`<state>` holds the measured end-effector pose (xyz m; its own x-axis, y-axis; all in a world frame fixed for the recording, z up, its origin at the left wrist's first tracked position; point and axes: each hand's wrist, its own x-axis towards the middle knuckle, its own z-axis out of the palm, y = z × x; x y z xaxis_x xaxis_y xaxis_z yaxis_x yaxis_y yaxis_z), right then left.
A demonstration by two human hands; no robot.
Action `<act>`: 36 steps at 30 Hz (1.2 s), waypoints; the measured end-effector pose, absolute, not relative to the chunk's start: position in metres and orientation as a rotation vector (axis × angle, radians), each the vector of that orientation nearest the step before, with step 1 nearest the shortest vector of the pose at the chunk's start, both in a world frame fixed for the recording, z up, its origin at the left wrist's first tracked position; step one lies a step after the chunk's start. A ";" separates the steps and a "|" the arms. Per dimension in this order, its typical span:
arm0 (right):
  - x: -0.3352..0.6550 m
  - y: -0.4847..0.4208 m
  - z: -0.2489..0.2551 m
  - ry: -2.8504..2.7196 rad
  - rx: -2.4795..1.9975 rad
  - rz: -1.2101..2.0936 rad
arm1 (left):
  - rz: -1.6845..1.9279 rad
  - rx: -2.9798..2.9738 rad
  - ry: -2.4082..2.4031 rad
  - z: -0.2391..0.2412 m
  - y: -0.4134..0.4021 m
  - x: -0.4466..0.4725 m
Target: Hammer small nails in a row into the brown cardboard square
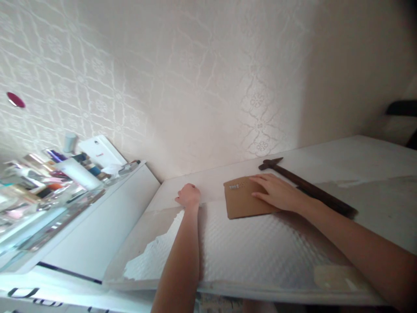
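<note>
My left hand rests on the white tabletop with its fingers curled closed. What it holds, if anything, is hidden. My right hand lies over the right part of a brown cardboard piece, fingers stretched out and thumb apart. Several small metal pieces, too small to name, sit in a short row near the cardboard's upper left, beside a few dark dots. Just behind my right hand and forearm lies a hammer with a dark handle, its head toward the wall.
Quilted white sheeting covers part of the table, with a torn edge at left. A white cabinet stands at left, crowded with bottles and tubes and a white box. The patterned wall borders the table's back.
</note>
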<state>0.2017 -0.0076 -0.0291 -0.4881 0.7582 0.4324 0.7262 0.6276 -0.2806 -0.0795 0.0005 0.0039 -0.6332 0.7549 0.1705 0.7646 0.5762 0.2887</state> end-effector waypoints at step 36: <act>0.190 -0.023 -0.017 -2.489 -1.201 0.152 | -1.103 -2.692 -2.078 -0.008 -0.001 -0.009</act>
